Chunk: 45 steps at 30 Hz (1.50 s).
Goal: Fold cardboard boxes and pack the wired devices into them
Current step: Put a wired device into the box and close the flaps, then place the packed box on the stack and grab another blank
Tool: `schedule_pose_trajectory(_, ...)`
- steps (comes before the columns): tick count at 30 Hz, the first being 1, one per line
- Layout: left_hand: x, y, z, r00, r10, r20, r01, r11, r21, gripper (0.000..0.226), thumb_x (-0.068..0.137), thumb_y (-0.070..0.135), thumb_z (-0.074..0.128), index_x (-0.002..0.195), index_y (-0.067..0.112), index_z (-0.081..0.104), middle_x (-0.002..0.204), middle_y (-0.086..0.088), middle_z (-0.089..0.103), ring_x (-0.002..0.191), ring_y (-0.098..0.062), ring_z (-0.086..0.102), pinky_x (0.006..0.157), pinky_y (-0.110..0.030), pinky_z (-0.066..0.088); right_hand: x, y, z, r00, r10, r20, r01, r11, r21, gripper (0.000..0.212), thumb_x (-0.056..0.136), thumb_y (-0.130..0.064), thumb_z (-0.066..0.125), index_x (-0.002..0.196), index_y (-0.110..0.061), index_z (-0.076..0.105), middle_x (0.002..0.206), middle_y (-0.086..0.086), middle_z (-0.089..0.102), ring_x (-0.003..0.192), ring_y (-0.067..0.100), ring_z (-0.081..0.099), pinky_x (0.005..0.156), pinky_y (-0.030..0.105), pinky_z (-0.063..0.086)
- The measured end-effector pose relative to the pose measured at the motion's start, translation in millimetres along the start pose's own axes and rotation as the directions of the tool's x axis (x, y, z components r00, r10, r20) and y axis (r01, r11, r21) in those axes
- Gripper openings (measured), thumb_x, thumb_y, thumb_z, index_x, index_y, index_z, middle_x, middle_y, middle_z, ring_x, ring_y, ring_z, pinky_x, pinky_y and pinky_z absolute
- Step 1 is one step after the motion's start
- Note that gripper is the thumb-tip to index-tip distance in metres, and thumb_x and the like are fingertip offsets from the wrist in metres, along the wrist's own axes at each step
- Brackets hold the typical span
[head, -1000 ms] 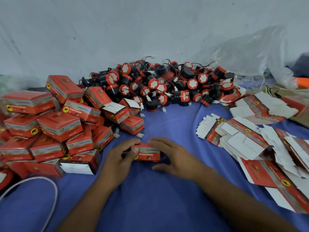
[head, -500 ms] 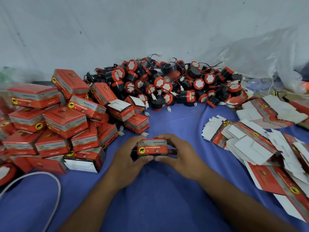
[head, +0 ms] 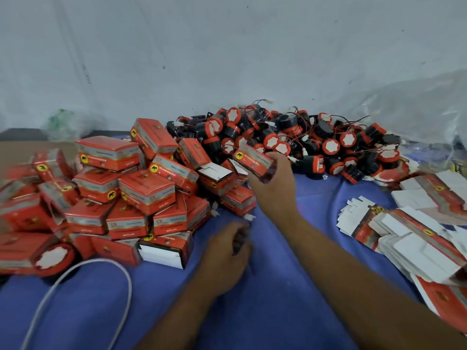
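Observation:
My right hand (head: pixel 274 188) holds a closed red cardboard box (head: pixel 254 160) up in the air, next to the pile of packed red boxes (head: pixel 121 193) on the left. My left hand (head: pixel 227 251) hovers low over the blue cloth, blurred, fingers curled, with nothing visible in it. A heap of black and orange wired devices (head: pixel 298 142) lies at the back against the wall. Flat unfolded box blanks (head: pixel 409 233) are stacked on the right.
A blue cloth (head: pixel 290 286) covers the table. A white cable (head: pixel 83 294) loops at the lower left. One loose device (head: pixel 50 258) lies at the left front. Crumpled clear plastic (head: pixel 417 109) sits at the back right.
Both hands held the box low at the centre before. Now the right hand alone has lifted it up and leftward toward the box pile, and the left hand has let go and dropped back.

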State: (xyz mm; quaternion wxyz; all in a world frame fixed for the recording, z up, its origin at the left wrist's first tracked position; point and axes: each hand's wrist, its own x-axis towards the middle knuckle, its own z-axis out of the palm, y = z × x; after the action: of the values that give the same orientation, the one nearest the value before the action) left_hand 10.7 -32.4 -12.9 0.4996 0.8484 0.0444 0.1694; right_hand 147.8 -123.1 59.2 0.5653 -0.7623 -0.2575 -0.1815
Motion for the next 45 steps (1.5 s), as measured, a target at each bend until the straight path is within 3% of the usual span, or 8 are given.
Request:
schedule_pose_trajectory(7,-5,8,3,0.993,0.051,-0.104,-0.062,0.993,-0.105,0.014,0.095,0.008,0.053,0.089,0.019,0.061,0.071,0.012,0.056,0.063,0.002,0.05,0.062,-0.017,0.038,30,-23,89,0.799,-0.153,0.581,0.289,0.946,-0.148,0.07,0.092,-0.014,0.067,0.154,-0.01,0.035,0.164,0.012,0.02,0.152,0.038,0.011,0.121,0.054,0.024)
schedule_pose_trajectory(10,-5,10,0,0.99,0.111,-0.091,-0.114,0.993,-0.027,0.017,0.095,0.011,0.054,0.083,0.023,0.059,0.068,0.007,0.057,0.062,0.0,0.051,0.061,-0.017,0.038,27,-25,86,0.745,-0.224,0.628,0.336,0.94,-0.064,0.073,0.093,-0.009,0.06,0.157,-0.014,0.028,0.168,0.004,0.012,0.151,0.032,0.022,0.118,0.05,0.03)
schedule_pose_trajectory(18,-2,6,-4,0.994,0.108,-0.018,-0.107,0.992,0.065,0.018,0.095,0.026,0.058,0.102,0.013,0.069,0.095,0.002,0.07,0.088,-0.012,0.063,0.083,-0.034,0.049,11,16,-40,0.926,0.072,0.37,0.104,0.895,-0.434,0.042,0.091,-0.019,0.07,0.129,-0.002,0.06,0.132,0.019,0.055,0.122,0.036,0.052,0.102,0.039,0.04)
schedule_pose_trajectory(23,1,0,0,0.997,0.078,-0.029,-0.075,0.992,0.1,0.007,0.096,0.019,0.062,0.097,0.023,0.067,0.092,0.007,0.068,0.086,-0.005,0.061,0.08,-0.025,0.05,-16,61,-197,0.732,0.68,0.029,-0.166,0.219,-0.962,0.091,0.071,-0.066,0.065,0.149,-0.027,0.038,0.149,0.011,0.046,0.135,0.035,0.045,0.106,0.042,0.037)
schedule_pose_trajectory(29,-1,5,0,0.998,0.055,-0.034,-0.052,0.995,0.081,0.026,0.095,0.015,0.064,0.091,0.041,0.061,0.091,0.014,0.068,0.089,0.004,0.061,0.076,-0.007,0.046,-38,79,-235,0.724,0.69,0.024,-0.186,0.228,-0.956,0.059,0.101,-0.043,0.05,0.152,-0.017,0.039,0.152,0.014,0.044,0.139,0.029,0.043,0.114,0.039,0.034)
schedule_pose_trajectory(33,-2,7,-2,0.999,0.021,-0.029,-0.018,0.996,0.084,0.018,0.095,0.018,0.064,0.1,0.034,0.064,0.099,0.02,0.066,0.094,0.012,0.058,0.078,-0.003,0.044,-50,76,-218,0.816,0.573,-0.075,-0.217,0.184,-0.959,0.026,0.097,-0.02,0.05,0.114,-0.006,0.062,0.089,0.019,0.056,0.097,0.035,0.065,0.073,0.042,0.05)
schedule_pose_trajectory(37,-3,7,-2,1.0,0.004,-0.016,-0.002,0.996,0.086,0.016,0.096,0.02,0.063,0.104,0.035,0.063,0.104,0.02,0.065,0.097,0.013,0.057,0.08,-0.003,0.044,-51,82,-219,0.795,0.595,-0.121,-0.298,0.21,-0.931,0.079,0.093,-0.057,0.057,0.15,-0.012,0.027,0.157,0.017,0.031,0.144,0.037,0.031,0.116,0.048,0.031)
schedule_pose_trajectory(45,-2,7,-2,0.999,-0.03,-0.021,0.032,0.996,0.082,0.014,0.096,0.02,0.063,0.107,0.027,0.067,0.104,0.018,0.067,0.096,0.007,0.06,0.08,-0.005,0.045,-54,72,-213,0.849,0.497,-0.183,-0.29,0.148,-0.946,0.098,0.071,-0.079,0.064,0.142,-0.016,0.04,0.138,0.017,0.045,0.128,0.041,0.04,0.108,0.048,0.031)
